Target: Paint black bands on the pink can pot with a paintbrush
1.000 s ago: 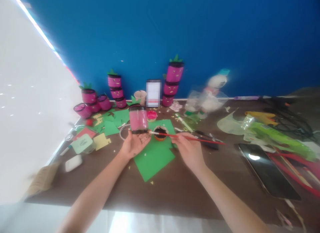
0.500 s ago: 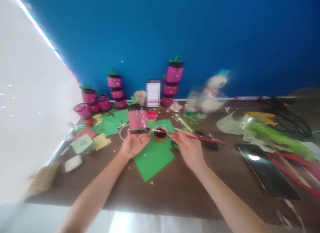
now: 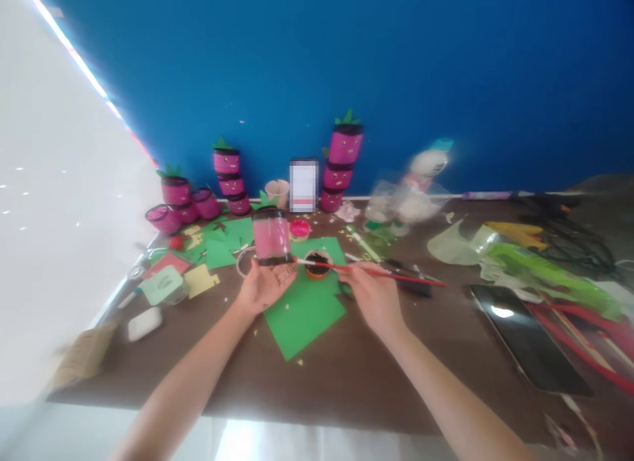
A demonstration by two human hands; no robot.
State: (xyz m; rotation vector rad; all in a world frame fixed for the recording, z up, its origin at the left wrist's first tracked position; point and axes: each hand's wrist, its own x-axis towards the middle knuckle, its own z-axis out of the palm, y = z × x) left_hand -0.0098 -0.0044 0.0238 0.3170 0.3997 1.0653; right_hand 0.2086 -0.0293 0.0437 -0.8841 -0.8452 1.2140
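Observation:
My left hand (image 3: pixel 265 286) lies palm up and carries a pink jar (image 3: pixel 271 236) with black rims, standing upright on the fingers. My right hand (image 3: pixel 372 294) pinches a thin red paintbrush (image 3: pixel 381 272) that points left. The brush tip rests at the jar's lower black rim, just above a small orange pot of black paint (image 3: pixel 317 263). Both hands hover over a green paper sheet (image 3: pixel 304 309) on the brown table (image 3: pixel 347 375).
Stacks of pink painted jars (image 3: pixel 341 164) with green leaves line the blue wall, more at the left (image 3: pixel 228 174). A pink paint pot (image 3: pixel 300 228), paper scraps, a dark phone (image 3: pixel 529 342) at the right, green and red clutter (image 3: pixel 549 276), a white case (image 3: pixel 144 322).
The brush tip rose from the black paint pot to the jar's lower rim. The jar and my left hand have hardly moved.

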